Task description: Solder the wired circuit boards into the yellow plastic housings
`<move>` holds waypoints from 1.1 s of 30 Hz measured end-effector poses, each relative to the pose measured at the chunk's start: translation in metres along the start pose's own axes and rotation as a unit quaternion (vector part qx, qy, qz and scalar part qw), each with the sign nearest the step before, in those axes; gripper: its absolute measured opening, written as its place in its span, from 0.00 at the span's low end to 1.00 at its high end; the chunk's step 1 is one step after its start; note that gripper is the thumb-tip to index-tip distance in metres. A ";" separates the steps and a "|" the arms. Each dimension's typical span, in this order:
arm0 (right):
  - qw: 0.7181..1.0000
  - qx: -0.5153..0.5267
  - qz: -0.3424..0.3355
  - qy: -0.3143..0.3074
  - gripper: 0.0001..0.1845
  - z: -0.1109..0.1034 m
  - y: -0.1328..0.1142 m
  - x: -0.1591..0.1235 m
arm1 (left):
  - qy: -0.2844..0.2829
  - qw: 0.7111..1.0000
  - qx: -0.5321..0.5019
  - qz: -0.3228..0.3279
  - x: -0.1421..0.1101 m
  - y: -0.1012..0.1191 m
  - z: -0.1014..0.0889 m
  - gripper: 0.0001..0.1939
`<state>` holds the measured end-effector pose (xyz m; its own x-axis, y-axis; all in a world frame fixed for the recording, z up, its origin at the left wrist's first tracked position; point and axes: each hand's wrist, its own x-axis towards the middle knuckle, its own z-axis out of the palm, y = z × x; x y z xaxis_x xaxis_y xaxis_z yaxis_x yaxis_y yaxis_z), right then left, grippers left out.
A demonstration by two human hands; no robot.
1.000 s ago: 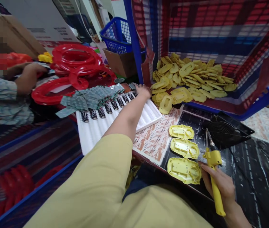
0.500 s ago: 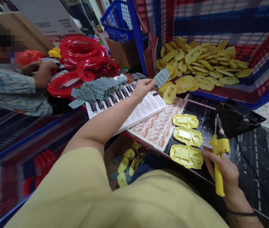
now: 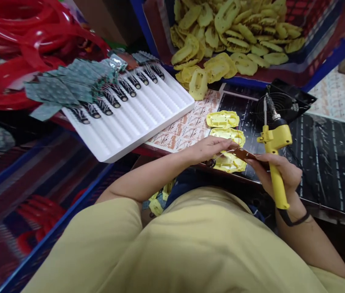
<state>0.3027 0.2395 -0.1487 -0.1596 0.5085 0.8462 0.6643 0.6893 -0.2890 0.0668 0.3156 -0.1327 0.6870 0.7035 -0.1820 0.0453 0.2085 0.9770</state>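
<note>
My left hand [image 3: 210, 147] pinches one end of a small brown circuit board [image 3: 243, 154], held just above the nearest of three yellow plastic shells [image 3: 223, 119] lined up on the table edge. My right hand [image 3: 278, 169] grips a yellow soldering iron [image 3: 274, 156] with its tip pointing up and away, and its fingertips also touch the board's other end. A white grooved tray [image 3: 148, 110] to the left holds a row of green circuit boards [image 3: 68, 81] with small coil parts.
A heap of yellow shells [image 3: 230, 36] fills a blue-framed bin at the back. Red plastic rings [image 3: 20, 36] are stacked at far left. A black fan [image 3: 278, 103] lies on the dark mat behind the iron. More yellow shells [image 3: 157, 201] sit below the table.
My left hand took a circuit board from the tray and brought it back to the near yellow shell, where my right hand now meets it. My view tilted down and the co-worker left it.
</note>
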 end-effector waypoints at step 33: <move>0.990 -0.052 -0.006 -0.128 0.15 0.030 0.012 -0.046 | 0.008 0.897 0.432 0.087 0.006 0.013 -0.027 0.06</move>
<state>0.2956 0.2398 -0.2046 -0.3397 0.6240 0.7037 0.7306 0.6462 -0.2203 0.0519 0.3415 -0.1246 0.7279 0.6856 -0.0120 0.4884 -0.5061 0.7108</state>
